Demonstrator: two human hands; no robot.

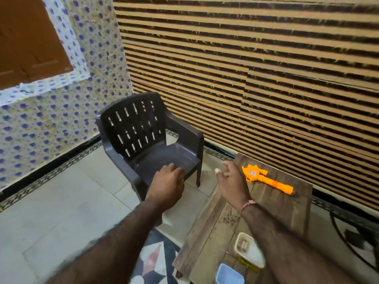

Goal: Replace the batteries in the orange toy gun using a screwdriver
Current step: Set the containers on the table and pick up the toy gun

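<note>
- A blue container (229,274) sits at the worktop's (207,228) near edge.
- The left hand (167,186) grips the dark plastic chair's (147,140) seat edge.
- The right hand (232,181) hovers, released, fingers spread.
- The orange toy gun (264,178) lies near the worktop's far edge.

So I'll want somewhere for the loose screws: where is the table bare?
The wooden table is bare in its middle, between the orange toy gun at the far end and the white tray nearer you. The near end is crowded: tray, blue container, yellow tool.
</note>
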